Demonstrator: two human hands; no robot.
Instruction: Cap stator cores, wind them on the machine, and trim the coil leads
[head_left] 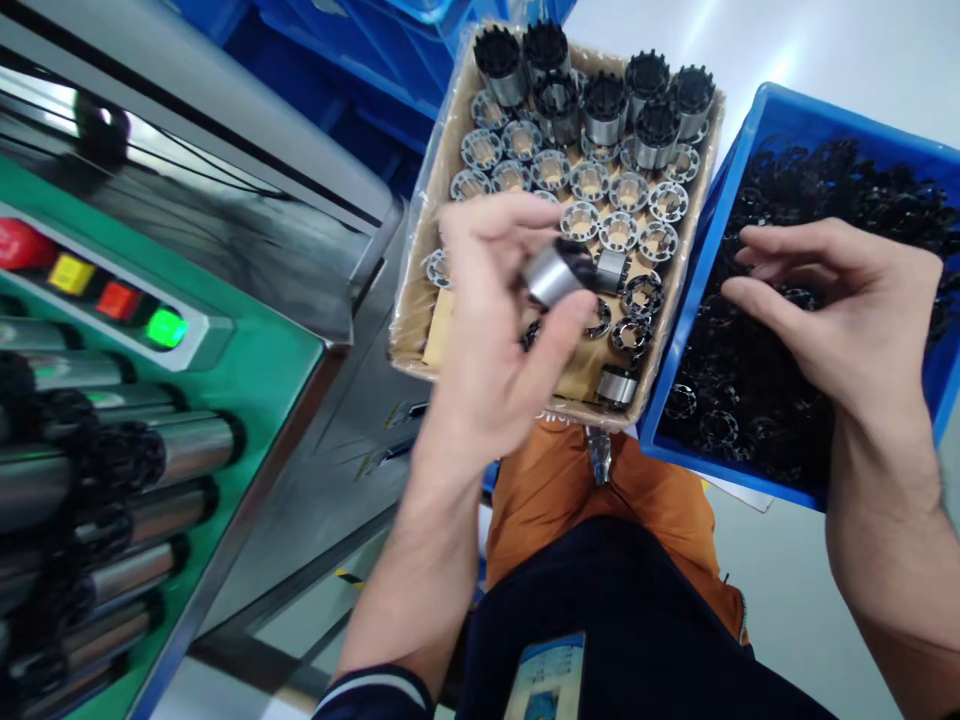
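My left hand [495, 330] is closed around a silvery metal stator core [551, 277] above the cardboard box [409, 318]. A black toothed end piece [576, 258] shows at the core's right end, slightly blurred. My right hand [847, 290] hovers over a blue bin [731, 473] of loose black plastic rings [720, 428]. Its fingers are curled, with a gap between thumb and forefinger, and I see nothing held there. Bare slotted metal cores [589, 181] stand in rows in the box. Several others at its far end wear black toothed caps [604, 95].
To the left is a green machine surface [277, 350] with lit buttons [166, 327] and several metal rollers with black ends [199, 445]. Blue crates [360, 50] stand behind the box. The box and bin adjoin, close to my orange-clad legs [532, 500].
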